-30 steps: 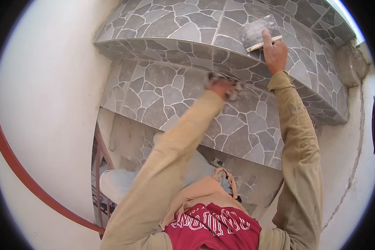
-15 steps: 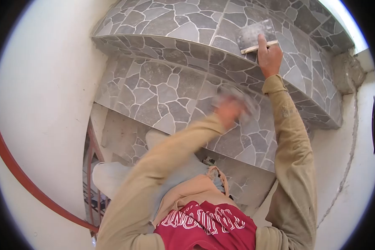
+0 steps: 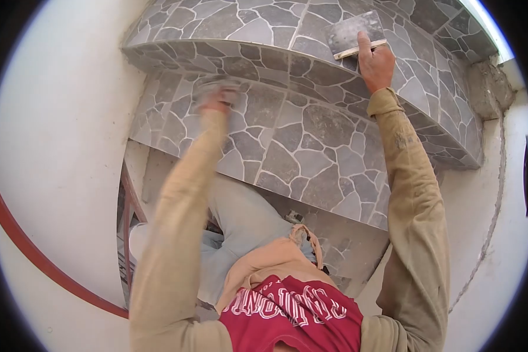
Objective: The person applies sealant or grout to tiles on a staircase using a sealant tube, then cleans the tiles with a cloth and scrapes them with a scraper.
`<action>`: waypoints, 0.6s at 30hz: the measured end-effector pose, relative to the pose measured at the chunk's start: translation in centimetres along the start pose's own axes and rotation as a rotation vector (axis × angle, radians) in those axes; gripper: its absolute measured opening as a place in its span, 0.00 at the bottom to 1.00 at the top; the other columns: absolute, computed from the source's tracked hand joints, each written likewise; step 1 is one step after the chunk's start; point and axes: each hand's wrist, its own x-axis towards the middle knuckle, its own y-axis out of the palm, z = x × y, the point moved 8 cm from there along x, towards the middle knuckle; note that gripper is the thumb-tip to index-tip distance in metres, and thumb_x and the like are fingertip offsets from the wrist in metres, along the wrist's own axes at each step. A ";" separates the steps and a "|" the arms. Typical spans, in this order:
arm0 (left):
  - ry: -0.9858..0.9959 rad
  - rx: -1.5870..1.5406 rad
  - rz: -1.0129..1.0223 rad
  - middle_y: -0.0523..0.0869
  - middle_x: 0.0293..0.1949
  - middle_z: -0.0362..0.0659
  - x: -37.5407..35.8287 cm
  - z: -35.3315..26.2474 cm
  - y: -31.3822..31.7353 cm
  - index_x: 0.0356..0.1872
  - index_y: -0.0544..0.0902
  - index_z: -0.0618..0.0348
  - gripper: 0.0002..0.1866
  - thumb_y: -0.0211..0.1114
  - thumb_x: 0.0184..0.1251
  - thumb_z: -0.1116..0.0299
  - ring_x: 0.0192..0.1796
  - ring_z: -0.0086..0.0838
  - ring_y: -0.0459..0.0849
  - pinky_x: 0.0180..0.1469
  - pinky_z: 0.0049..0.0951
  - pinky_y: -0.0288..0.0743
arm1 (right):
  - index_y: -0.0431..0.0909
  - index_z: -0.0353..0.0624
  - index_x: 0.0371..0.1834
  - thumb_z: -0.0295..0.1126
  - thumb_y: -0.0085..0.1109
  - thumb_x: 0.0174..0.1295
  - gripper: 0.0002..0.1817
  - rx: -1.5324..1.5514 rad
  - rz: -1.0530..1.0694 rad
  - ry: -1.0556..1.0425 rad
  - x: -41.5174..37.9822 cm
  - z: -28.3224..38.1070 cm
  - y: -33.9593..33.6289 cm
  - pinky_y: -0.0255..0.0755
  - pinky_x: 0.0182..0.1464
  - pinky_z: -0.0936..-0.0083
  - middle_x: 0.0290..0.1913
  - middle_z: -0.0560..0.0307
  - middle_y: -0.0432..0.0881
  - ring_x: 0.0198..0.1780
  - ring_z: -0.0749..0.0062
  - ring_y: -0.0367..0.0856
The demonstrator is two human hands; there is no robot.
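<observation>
My left hand (image 3: pixel 218 101) is over the left part of the lower tiled step (image 3: pixel 322 126), smeared by motion. Around its fingers shows a blurred greyish thing (image 3: pixel 208 88), perhaps a cloth; its kind cannot be made out. Out on the upper step (image 3: pixel 240 26), my right hand (image 3: pixel 376 66) grips a flat, squarish grey-white plate (image 3: pixel 355 32) with a pale wooden-looking strip along its near edge. The thumb lies stretched onto the plate; the other fingers are partly hidden under it. Both steps carry grey stone-pattern tiles with light lines between the pieces.
A white wall (image 3: pixel 58 117) bounds the steps on the left, with a red-brown handrail (image 3: pixel 47 264) below. To the right stands a pale wall with a rough cracked seam (image 3: pixel 493 217). My bent leg (image 3: pixel 246 211) is below the lower step.
My left hand has swept left across the lower step, from its middle to its left part. My right hand stays on the plate; the whole view has shifted slightly.
</observation>
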 end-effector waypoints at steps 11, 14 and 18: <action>0.783 -0.462 0.624 0.76 0.64 0.45 -18.8 -22.6 -7.6 0.59 0.77 0.45 0.28 0.59 0.54 0.79 0.70 0.41 0.69 0.74 0.49 0.51 | 0.79 0.28 0.19 0.58 0.55 0.63 0.36 -0.086 -0.028 -0.081 0.4 -0.8 0.7 0.68 0.33 0.52 0.20 0.31 0.76 0.26 0.37 0.78; 0.839 -0.392 0.485 0.80 0.55 0.43 -22.7 -17.2 -3.0 0.55 0.79 0.44 0.23 0.61 0.56 0.71 0.65 0.40 0.73 0.73 0.47 0.54 | 0.79 0.28 0.19 0.58 0.55 0.63 0.35 0.007 -0.039 -0.104 0.1 -0.6 0.4 0.67 0.32 0.52 0.20 0.31 0.76 0.24 0.39 0.76; -0.072 -0.313 0.350 0.85 0.38 0.44 -9.3 6.1 -7.2 0.45 0.82 0.54 0.12 0.51 0.67 0.71 0.43 0.40 0.85 0.48 0.38 0.80 | 0.78 0.28 0.19 0.57 0.55 0.64 0.35 -0.056 0.003 -0.114 0.0 -0.6 0.5 0.67 0.31 0.53 0.20 0.32 0.76 0.23 0.41 0.76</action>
